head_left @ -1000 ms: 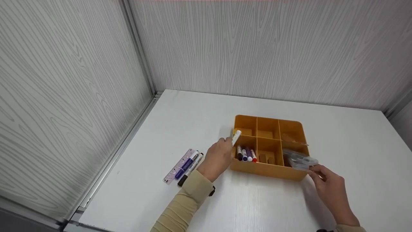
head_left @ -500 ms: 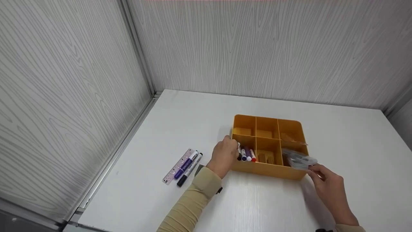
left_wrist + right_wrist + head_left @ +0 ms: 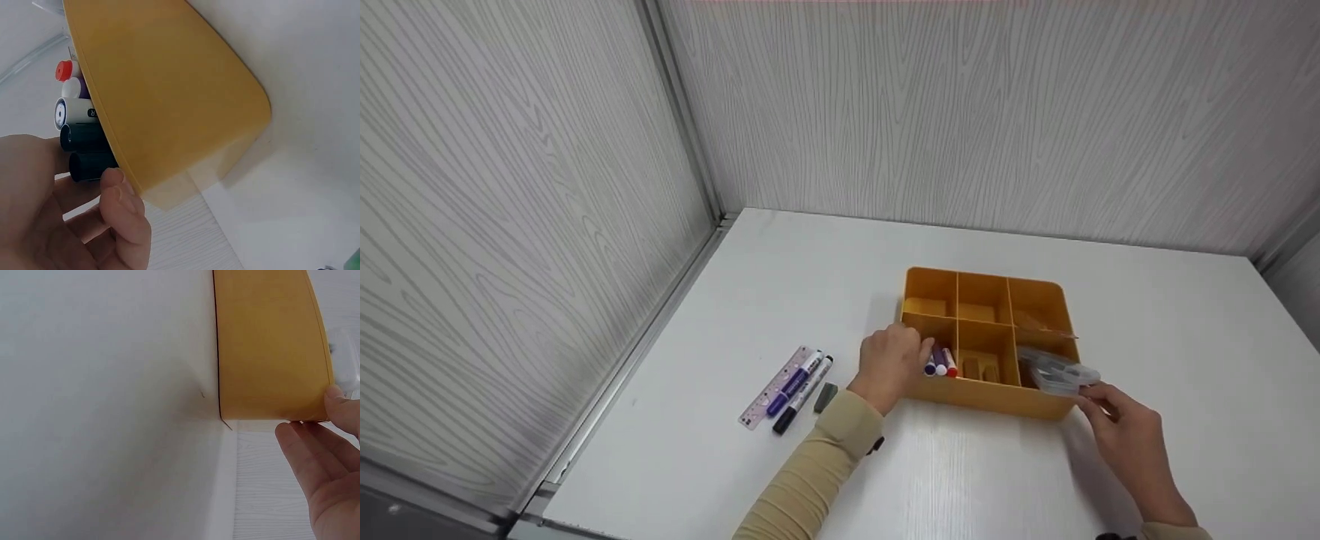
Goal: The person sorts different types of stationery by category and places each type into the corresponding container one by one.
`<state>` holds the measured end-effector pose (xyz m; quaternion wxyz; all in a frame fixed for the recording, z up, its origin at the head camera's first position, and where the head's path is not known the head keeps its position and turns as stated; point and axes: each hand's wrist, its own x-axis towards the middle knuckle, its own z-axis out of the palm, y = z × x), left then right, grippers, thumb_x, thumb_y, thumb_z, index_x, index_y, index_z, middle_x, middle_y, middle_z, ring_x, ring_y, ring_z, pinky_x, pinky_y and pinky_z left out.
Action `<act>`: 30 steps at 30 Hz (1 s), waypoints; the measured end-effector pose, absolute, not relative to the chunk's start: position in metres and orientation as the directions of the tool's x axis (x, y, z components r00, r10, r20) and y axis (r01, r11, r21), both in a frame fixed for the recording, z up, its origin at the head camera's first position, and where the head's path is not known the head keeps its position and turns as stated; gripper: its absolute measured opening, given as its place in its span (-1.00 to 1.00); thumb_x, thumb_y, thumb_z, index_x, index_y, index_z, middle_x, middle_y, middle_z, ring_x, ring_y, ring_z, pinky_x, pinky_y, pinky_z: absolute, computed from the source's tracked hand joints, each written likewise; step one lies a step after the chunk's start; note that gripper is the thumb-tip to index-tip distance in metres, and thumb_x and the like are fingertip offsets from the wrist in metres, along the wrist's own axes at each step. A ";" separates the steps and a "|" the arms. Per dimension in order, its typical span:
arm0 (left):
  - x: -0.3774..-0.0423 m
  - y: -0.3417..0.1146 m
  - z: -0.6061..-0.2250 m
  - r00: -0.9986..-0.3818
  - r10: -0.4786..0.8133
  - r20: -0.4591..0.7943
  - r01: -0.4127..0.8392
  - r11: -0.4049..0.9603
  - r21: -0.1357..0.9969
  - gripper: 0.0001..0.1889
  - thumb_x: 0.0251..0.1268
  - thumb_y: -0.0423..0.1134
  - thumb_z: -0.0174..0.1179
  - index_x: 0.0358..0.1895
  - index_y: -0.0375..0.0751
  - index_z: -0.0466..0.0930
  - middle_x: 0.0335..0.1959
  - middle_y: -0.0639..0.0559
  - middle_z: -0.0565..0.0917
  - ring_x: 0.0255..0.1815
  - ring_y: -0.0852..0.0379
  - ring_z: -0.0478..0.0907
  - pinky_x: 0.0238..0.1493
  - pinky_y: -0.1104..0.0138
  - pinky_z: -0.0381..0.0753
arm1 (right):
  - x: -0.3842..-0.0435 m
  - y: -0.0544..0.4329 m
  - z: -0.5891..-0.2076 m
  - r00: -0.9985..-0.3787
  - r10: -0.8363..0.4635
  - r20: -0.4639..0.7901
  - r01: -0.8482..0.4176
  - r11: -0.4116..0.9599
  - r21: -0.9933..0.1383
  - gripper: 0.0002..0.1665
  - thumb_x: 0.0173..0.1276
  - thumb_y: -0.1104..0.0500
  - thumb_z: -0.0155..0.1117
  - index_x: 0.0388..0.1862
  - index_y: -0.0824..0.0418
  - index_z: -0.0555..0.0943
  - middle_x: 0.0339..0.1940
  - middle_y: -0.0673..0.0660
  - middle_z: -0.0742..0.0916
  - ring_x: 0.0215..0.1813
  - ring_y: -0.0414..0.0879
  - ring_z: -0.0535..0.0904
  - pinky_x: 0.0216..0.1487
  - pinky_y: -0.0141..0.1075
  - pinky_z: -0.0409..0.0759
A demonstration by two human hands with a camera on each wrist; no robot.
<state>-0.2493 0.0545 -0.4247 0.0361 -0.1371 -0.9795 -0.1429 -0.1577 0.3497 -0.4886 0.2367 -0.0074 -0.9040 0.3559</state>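
A yellow six-compartment organizer box stands on the white table. My left hand is at its front left compartment. In the left wrist view, thumb and fingers are round the dark cap of a marker poking over the rim. Beside it lean another dark-capped marker, a white-ended one and a red-capped one. My right hand grips the box's front right corner, thumb at the rim and fingers at the side. A clear plastic case juts out above that corner.
Left of the box lie a pink patterned ruler, a purple marker, a black-capped marker and a small dark green block. Small brown blocks sit in the front middle compartment. Grained panels wall the table.
My left hand has lowered the white marker it held into the front left compartment and shifted slightly toward the box's front. The green block has come into sight. The right hand keeps its place.
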 end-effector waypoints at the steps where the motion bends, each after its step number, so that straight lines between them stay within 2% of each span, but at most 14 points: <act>1: -0.249 0.054 -0.426 -0.957 0.266 0.117 0.289 0.918 0.271 -0.57 0.47 0.10 0.08 -0.41 -0.13 0.71 -0.63 0.07 0.46 -0.62 0.18 0.43 -0.57 0.45 0.38 | -0.158 0.350 -0.488 -0.888 0.182 0.421 -0.154 0.746 -0.648 -0.81 0.20 0.44 0.40 -0.21 0.29 0.69 -0.11 0.25 0.79 -0.05 -0.79 0.36 -0.12 -0.80 0.41; 3: -0.247 0.051 -0.428 -0.951 0.282 0.127 0.308 0.905 0.294 -0.61 0.47 0.07 0.10 -0.37 -0.12 0.71 -0.56 0.07 0.50 -0.58 0.18 0.44 -0.52 0.44 0.43 | -0.157 0.351 -0.488 -0.890 0.186 0.417 -0.148 0.746 -0.649 -0.82 0.21 0.44 0.40 -0.21 0.29 0.70 -0.11 0.25 0.79 -0.06 -0.79 0.36 -0.12 -0.80 0.41; 9: -0.242 0.034 -0.433 -0.923 0.309 0.229 0.379 0.836 0.398 -0.72 0.50 -0.01 0.07 -0.09 -0.07 0.68 -0.19 0.03 0.63 -0.43 0.21 0.55 -0.30 0.40 0.64 | -0.158 0.352 -0.490 -0.877 0.166 0.450 -0.197 0.732 -0.652 -0.85 0.21 0.44 0.40 -0.23 0.31 0.69 -0.13 0.26 0.79 -0.05 -0.78 0.40 -0.13 -0.79 0.43; 15: -0.241 0.003 -0.427 -0.908 0.286 0.306 0.401 0.803 0.441 -0.73 0.52 -0.07 0.05 0.07 -0.06 0.63 -0.12 -0.01 0.63 -0.45 0.18 0.56 -0.34 0.36 0.64 | -0.158 0.351 -0.488 -0.878 0.162 0.451 -0.202 0.729 -0.654 -0.86 0.22 0.44 0.39 -0.23 0.32 0.68 -0.14 0.27 0.78 -0.05 -0.77 0.41 -0.13 -0.80 0.42; 19: -0.238 -0.024 -0.425 -0.911 0.259 0.322 0.385 0.816 0.432 -0.77 0.47 -0.16 0.12 0.07 -0.08 0.63 -0.11 -0.04 0.66 -0.45 0.12 0.59 -0.38 0.30 0.62 | -0.158 0.350 -0.487 -0.878 0.163 0.450 -0.195 0.737 -0.647 -0.84 0.22 0.44 0.39 -0.22 0.32 0.69 -0.14 0.26 0.78 -0.05 -0.57 0.57 -0.11 -0.79 0.43; 22: -0.235 -0.040 -0.426 -0.921 0.270 0.281 0.370 0.832 0.414 -0.77 0.43 -0.21 0.16 0.06 -0.11 0.63 -0.11 -0.06 0.67 -0.41 0.09 0.60 -0.35 0.25 0.63 | -0.158 0.351 -0.486 -0.876 0.163 0.454 -0.196 0.740 -0.644 -0.84 0.21 0.44 0.40 -0.22 0.32 0.69 -0.14 0.26 0.78 -0.05 -0.49 0.61 -0.12 -0.79 0.43; 26: -0.228 -0.057 -0.431 -0.919 0.356 0.167 0.393 0.841 0.372 -0.72 0.34 -0.26 0.24 0.09 -0.12 0.61 -0.09 -0.09 0.66 -0.31 0.09 0.56 -0.20 0.21 0.62 | -0.158 0.351 -0.487 -0.881 0.160 0.446 -0.196 0.733 -0.651 -0.85 0.22 0.44 0.39 -0.22 0.33 0.69 -0.14 0.28 0.78 -0.06 -0.68 0.49 -0.13 -0.79 0.43; 30: -0.218 -0.067 -0.441 -0.891 0.446 0.083 0.446 0.831 0.331 -0.63 0.21 -0.35 0.34 0.10 -0.11 0.60 -0.13 -0.08 0.64 -0.25 0.08 0.54 -0.14 0.24 0.59 | -0.157 0.350 -0.488 -0.883 0.155 0.444 -0.202 0.727 -0.656 -0.85 0.21 0.45 0.39 -0.22 0.35 0.69 -0.14 0.29 0.78 -0.06 -0.73 0.45 -0.13 -0.79 0.43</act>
